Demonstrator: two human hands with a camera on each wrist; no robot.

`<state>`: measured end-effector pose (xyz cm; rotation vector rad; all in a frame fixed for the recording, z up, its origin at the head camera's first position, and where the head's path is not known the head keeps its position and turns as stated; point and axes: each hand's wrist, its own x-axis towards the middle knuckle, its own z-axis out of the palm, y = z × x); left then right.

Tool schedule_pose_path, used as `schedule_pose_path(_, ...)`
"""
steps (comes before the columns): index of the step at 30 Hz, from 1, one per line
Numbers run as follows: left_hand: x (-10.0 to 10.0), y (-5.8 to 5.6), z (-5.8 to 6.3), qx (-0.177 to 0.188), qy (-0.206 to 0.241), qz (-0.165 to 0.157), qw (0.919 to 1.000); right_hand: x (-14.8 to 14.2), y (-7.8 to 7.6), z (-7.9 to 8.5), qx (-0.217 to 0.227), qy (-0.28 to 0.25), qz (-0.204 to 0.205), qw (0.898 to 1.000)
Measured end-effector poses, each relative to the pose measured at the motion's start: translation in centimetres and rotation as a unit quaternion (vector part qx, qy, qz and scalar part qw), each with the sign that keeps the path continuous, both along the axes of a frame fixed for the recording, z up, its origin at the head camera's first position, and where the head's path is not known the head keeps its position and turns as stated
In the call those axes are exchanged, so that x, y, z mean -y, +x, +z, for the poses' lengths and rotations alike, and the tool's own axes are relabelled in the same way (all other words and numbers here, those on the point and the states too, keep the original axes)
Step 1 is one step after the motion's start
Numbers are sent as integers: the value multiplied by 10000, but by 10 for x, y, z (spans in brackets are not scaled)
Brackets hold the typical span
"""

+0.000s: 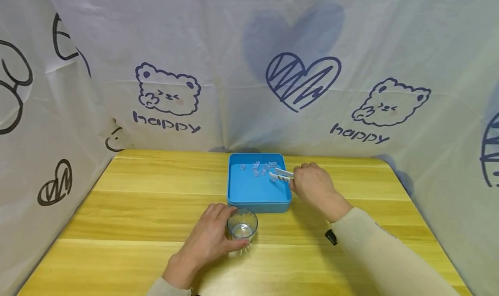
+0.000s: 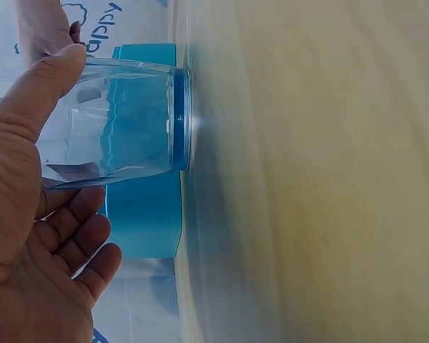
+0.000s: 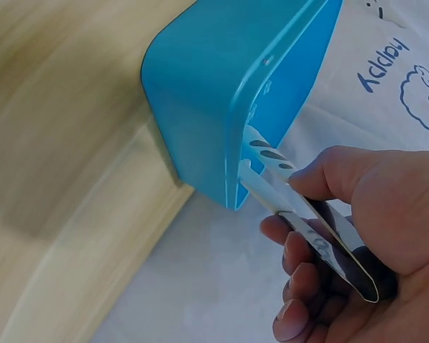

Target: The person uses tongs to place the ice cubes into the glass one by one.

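Observation:
My left hand grips a clear drinking glass, thumb on the near side and fingers on the far side. The glass stands upright on the table, in front of a blue square tray. Over the tray's right edge, my right hand pinches a pair of white-tipped tongs between thumb and fingers. The tips of the tongs are spread apart and reach inside the tray, by a small clear cube. Several more clear cubes lie towards the tray's back. The tray wall hides the tips in the right wrist view.
A wood-grain table carries everything. Behind it and at both sides hangs a white cloth with hearts, bears and lettering. The tray stands near the table's back edge. A small black item shows beneath the right sleeve.

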<state>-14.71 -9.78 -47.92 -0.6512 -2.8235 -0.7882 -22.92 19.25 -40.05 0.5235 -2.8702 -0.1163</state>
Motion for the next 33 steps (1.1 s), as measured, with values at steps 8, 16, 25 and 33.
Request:
schedule_pose_path(8,-2,-2,-1,65,73,26,9999,7,-3,0,409,-32,-236,9989)
schedule_pose_path(16,-3,-3,-2,32,142,13,9999,10,-5,-4,509,-10,-408,9979)
schedule_pose_path(25,-3,-2,-2,83,130,36,9999,15,-6,-7,644,60,-507,9966)
schedule_pose_path(33,-3,-3,-2,39,85,13,10000,13,-5,-8,569,-29,-458,9973)
